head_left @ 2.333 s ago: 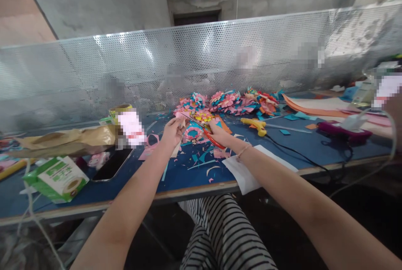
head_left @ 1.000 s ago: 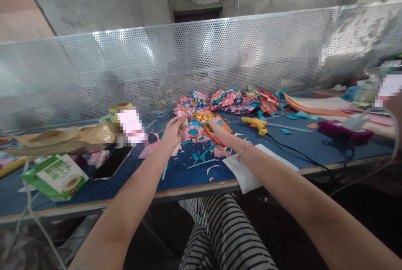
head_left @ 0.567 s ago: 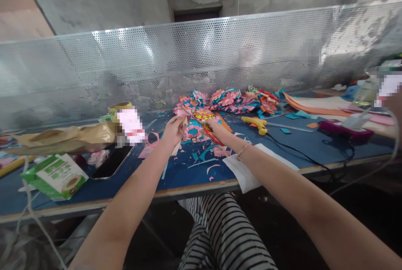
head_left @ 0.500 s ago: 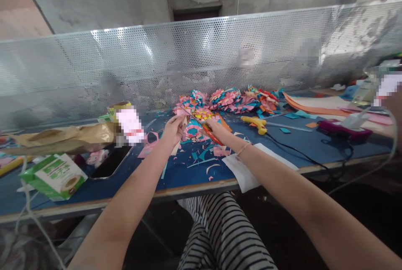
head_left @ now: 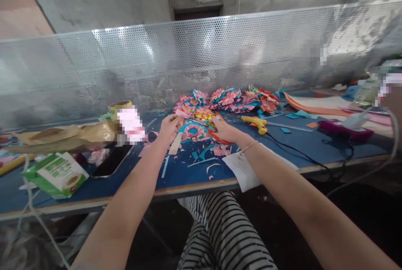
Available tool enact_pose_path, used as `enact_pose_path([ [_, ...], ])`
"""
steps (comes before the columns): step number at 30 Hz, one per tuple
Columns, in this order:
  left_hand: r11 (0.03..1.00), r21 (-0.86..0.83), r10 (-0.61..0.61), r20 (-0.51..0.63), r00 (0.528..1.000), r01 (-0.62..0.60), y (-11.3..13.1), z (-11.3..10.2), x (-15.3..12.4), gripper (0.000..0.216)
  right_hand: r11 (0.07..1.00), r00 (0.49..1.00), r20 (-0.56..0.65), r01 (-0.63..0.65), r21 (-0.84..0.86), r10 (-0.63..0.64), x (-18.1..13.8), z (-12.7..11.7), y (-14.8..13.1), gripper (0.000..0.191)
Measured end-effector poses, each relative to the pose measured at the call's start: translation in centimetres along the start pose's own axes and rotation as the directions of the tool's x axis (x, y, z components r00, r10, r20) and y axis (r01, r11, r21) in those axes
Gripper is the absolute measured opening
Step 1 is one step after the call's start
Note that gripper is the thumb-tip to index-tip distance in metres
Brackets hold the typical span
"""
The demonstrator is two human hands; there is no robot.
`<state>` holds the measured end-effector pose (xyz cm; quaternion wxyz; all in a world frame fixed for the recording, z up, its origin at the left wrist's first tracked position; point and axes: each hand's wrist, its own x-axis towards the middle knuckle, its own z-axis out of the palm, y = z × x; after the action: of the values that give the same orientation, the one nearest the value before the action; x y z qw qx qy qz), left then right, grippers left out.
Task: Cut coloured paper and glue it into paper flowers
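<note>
My left hand (head_left: 171, 126) pinches a small piece of pink paper (head_left: 181, 113) over the middle of the table. Red-handled scissors (head_left: 220, 138) are gripped in my right hand (head_left: 223, 130), their blades pointing left toward that paper. Just beneath the blades lies a pink and blue paper ring (head_left: 192, 132). A cream paper strip (head_left: 176, 143) rests below my left hand, among pink and blue scraps. Behind both hands, layered paper flowers (head_left: 226, 97) in pink, blue, yellow and red are heaped.
A yellow hot glue gun (head_left: 256, 124) with a black cord lies to the right, near a purple power strip (head_left: 344, 131). On the left are a phone (head_left: 113, 160), a green-and-white box (head_left: 58, 174) and brown wrapping (head_left: 69, 137). A perforated metal panel (head_left: 150, 69) stands behind the table.
The scissors have swung from pointing up-left to lying flatter. My left hand has shifted slightly left, and the cream strip below it is now more exposed.
</note>
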<state>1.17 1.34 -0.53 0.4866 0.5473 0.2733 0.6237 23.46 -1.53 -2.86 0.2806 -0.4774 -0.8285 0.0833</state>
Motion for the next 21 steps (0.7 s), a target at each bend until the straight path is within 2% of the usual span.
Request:
enact_pose_path([
  [6,0.994,0.096,-0.05,0.039,0.998,0.046,0.5,-0.2,-0.1,0.018,0.998,0.998,0.061,0.019,-0.054,-0.015,-0.3,-0.6,-0.4,0.041],
  [12,0.99,0.127,-0.068,0.088,0.994,0.056,0.8,-0.2,-0.1,0.019,0.998,0.996,0.073,0.057,-0.005,-0.056,-0.2,-0.6,0.0,0.042],
  [17,0.984,0.174,-0.063,0.113,0.992,0.042,0.8,-0.8,0.2,0.016,0.996,0.994,0.078,0.078,0.041,-0.081,-0.3,-0.8,0.1,0.043],
  [21,0.956,0.293,-0.029,0.127,0.991,-0.009,0.5,-1.5,0.6,0.011,0.991,0.991,0.076,0.102,0.082,-0.109,-0.2,-0.8,0.4,0.041],
])
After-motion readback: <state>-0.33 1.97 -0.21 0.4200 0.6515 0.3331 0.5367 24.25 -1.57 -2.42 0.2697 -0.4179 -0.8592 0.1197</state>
